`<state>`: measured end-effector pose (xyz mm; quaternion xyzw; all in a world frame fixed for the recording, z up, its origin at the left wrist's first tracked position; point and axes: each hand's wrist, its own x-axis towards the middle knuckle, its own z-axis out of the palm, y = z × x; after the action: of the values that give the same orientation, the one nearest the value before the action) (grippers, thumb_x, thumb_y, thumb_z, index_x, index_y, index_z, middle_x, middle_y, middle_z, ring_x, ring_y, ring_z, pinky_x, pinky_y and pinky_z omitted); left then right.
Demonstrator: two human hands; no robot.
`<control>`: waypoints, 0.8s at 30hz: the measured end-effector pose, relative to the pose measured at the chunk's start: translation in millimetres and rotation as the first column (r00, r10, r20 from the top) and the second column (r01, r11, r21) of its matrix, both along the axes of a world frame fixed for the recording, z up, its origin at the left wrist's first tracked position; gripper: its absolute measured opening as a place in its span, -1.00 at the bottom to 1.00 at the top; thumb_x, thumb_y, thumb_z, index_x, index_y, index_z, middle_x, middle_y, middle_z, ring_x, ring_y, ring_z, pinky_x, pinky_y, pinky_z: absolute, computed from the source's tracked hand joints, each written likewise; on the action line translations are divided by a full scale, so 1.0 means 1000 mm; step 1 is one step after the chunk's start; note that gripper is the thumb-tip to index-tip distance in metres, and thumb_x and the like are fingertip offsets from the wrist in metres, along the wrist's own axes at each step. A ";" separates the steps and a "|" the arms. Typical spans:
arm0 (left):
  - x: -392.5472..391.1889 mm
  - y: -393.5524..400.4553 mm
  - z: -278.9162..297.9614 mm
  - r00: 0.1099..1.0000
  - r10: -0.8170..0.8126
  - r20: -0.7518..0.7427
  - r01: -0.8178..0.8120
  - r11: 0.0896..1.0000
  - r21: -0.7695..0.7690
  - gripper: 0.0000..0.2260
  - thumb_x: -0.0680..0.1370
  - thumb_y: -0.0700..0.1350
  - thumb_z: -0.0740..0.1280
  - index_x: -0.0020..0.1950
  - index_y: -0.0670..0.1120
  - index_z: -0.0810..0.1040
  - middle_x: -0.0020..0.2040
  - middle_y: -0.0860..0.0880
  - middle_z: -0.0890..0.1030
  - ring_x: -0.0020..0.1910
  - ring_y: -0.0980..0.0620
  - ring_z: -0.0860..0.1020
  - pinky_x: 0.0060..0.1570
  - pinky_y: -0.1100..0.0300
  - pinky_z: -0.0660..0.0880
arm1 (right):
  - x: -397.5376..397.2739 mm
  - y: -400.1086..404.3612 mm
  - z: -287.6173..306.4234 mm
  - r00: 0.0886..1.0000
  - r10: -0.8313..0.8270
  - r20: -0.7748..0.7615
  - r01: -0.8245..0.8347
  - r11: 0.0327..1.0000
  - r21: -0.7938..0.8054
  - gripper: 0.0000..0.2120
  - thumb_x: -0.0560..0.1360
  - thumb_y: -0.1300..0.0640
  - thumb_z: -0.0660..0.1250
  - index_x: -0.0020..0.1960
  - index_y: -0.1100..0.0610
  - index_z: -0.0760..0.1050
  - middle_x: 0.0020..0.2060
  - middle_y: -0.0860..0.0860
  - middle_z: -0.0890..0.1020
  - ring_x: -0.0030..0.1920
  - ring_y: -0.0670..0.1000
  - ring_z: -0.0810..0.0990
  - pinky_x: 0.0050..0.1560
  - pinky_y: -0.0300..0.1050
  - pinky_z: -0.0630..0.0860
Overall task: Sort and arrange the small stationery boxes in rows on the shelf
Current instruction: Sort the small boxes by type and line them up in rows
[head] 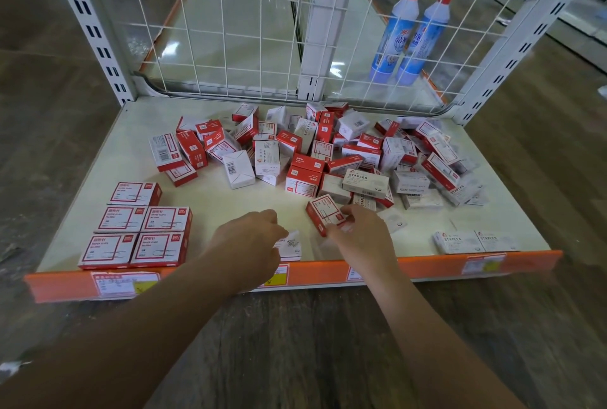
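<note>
Shelf-sorting, mid-task. The right hand (359,231) pinches a red-and-white paper-clip box (325,213) at its near end, fingers curled over the short edge; the box lies tilted on the shelf (210,198), just ahead of the knuckles. The left hand (249,238) has its fingers curled down onto a white box (290,246) that sits directly under and beside the fingertips, at the shelf's front edge; whether it truly grips or only presses cannot be told. Beyond both hands lies the unsorted heap (328,152). Well to the left of the left hand stand five red boxes in rows (138,231); to the right of the right hand, two white boxes (473,241) side by side.

Handling, as a judgement: small cardboard cartons, light, stiff enough for a pinch across the short sides, with smooth printed faces that may slide on one another.

Legible print: "PAPER CLIPS" on the red boxes, "STAPLES" on the white pair and on several in the heap, "ROUND PAPER CLIPS" on one white carton.
</note>
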<state>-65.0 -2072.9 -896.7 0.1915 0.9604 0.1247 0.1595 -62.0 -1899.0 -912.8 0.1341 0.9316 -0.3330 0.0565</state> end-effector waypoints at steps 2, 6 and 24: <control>0.001 0.000 0.000 1.000 -0.002 0.004 0.002 1.000 0.001 -0.58 0.56 -0.04 0.22 0.43 0.06 0.32 0.21 0.08 0.45 0.15 0.02 0.43 -0.08 0.25 0.47 | 0.001 -0.001 0.000 1.000 0.019 0.006 -0.019 1.000 0.001 -0.67 0.50 0.00 0.32 0.24 0.08 0.45 0.14 -0.05 0.58 0.13 -0.07 0.55 -0.31 -0.49 0.23; 0.003 -0.001 0.001 1.000 -0.001 0.012 0.001 1.000 0.005 -0.56 0.56 -0.02 0.23 0.44 0.06 0.30 0.26 0.09 0.43 0.20 0.01 0.42 0.01 0.21 0.51 | 0.000 -0.002 0.000 1.000 0.020 0.009 -0.021 1.000 0.021 -0.66 0.49 -0.03 0.33 0.22 0.05 0.45 0.13 -0.07 0.58 0.15 -0.06 0.54 -0.06 -0.38 0.31; 0.006 -0.001 0.003 0.999 0.034 0.019 -0.035 0.998 0.058 -0.58 0.58 -0.03 0.20 0.44 0.07 0.27 0.35 0.08 0.35 0.31 0.07 0.33 0.13 0.17 0.49 | 0.006 0.006 0.005 0.999 0.010 -0.034 -0.010 1.000 0.017 -0.61 0.46 -0.07 0.36 0.23 0.07 0.45 0.17 -0.04 0.58 0.18 -0.05 0.53 0.04 -0.27 0.36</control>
<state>-58.6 -2074.4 -893.6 0.1782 0.9580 0.1572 0.1605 -56.1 -1893.2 -907.9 0.1242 0.9359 -0.3272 0.0409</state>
